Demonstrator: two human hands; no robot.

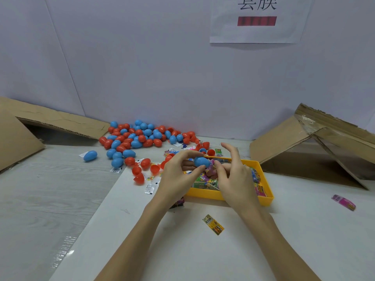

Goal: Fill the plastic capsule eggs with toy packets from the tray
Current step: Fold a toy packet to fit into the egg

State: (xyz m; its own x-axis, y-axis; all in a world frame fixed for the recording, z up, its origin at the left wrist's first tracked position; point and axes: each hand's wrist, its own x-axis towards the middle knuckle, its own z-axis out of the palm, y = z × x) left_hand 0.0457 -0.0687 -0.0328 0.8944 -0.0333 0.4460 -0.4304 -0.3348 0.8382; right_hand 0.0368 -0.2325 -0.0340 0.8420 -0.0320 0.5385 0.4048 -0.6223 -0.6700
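Head view shows both hands above the yellow tray (227, 194), which sits toward the bench's (203, 250) far edge, right of centre. Left hand (178, 175) has its grip closed round a blue capsule egg (201, 161), thumb and fingertips pinching it. Right hand (235, 175) pinches a pink toy packet (211, 168) against the egg's open end, index finger raised. More packets fill the tray. A pile of red and blue eggs (140, 136) lies along the far edge, left of the tray. A yellow packet (213, 224) lies on the bench nearer the front edge, and a pink packet (343, 202) lies toward the right edge.
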